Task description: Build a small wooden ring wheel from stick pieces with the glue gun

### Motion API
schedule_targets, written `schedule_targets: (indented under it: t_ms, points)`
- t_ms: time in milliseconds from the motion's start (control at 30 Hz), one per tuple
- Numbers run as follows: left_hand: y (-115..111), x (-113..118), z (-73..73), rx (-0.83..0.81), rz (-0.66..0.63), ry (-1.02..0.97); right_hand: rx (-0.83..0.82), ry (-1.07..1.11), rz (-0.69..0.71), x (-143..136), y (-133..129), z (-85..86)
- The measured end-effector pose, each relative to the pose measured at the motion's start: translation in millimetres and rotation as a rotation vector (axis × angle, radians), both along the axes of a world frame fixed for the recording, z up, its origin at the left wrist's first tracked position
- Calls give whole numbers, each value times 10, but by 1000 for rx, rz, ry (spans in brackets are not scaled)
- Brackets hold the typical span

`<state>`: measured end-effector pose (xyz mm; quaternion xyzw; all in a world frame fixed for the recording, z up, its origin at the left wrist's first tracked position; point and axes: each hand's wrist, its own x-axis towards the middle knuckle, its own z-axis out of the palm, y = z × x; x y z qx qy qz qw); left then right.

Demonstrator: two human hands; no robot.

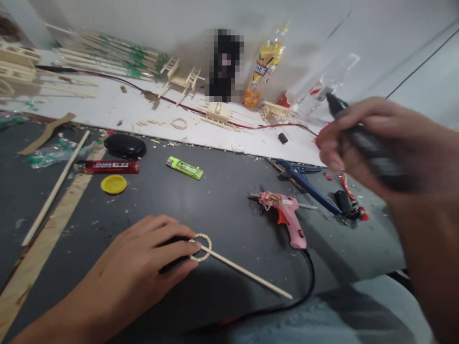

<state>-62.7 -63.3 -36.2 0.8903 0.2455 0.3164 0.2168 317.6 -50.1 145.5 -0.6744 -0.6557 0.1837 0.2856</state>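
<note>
My left hand (154, 258) rests on the grey table, its fingertips pressing one end of a thin wooden stick (251, 273) across a small wooden ring (207, 238). The stick lies over the ring and runs toward the lower right. Raised at the right, my right hand (362, 138) is closed around a black marker pen (373, 153), blurred by motion, its dark tip pointing up and left. Between the hands lies a pink hot glue gun (287, 210) with an orange trigger, its nozzle facing left.
Blue-handled cutters (308, 184) lie behind the glue gun. A green lighter (184, 168), red marker (111, 166), yellow lid (114, 184) and black case (125, 145) sit at left centre. Wooden models (181, 79) and a drink bottle (263, 69) stand along the wall.
</note>
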Motion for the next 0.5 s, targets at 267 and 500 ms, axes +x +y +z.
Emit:
schedule_targets:
  t_ms: [267,500]
  points:
    - [-21,0,51,-86,9,44,-432,1030,193,-935,-797,-1164]
    - [-88,3,32,-79,54,76,-219,771,94,-1136,-735,-1474]
